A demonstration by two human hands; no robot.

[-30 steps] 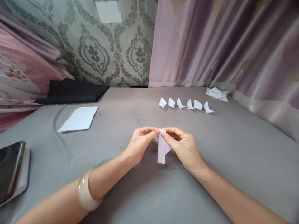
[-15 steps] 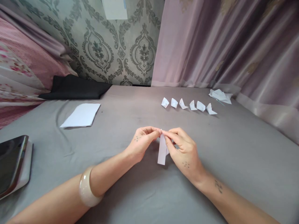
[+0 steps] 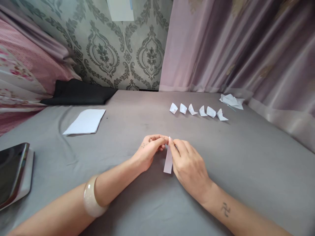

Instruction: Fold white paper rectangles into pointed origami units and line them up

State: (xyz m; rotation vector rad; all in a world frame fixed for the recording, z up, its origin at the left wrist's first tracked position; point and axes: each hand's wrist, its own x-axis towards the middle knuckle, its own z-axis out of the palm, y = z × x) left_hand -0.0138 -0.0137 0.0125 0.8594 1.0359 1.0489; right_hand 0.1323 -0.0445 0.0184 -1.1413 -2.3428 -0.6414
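A narrow folded strip of white paper (image 3: 168, 160) hangs down between my two hands over the grey cloth. My left hand (image 3: 153, 149) pinches its upper end between thumb and fingers. From the other side my right hand (image 3: 188, 160) closes on the same upper end, thumb on the near face, its back turned towards me. The right hand covers the strip's right side, and the fingertips hide most of the top fold. Beyond the hands several small folded paper shapes (image 3: 211, 112) stand in a row.
A stack of white paper (image 3: 85, 122) lies at the left. Near the left edge is a dark phone-like device (image 3: 12, 173) on a white object. Black cloth (image 3: 78, 92) lies at the back left, and loose paper pieces (image 3: 231, 100) lie at the back right by the curtain (image 3: 206, 46).
My right hand has rolled over so its back faces up, with the thumb now on the top end of the strip. The strip's lower end has shifted slightly left.
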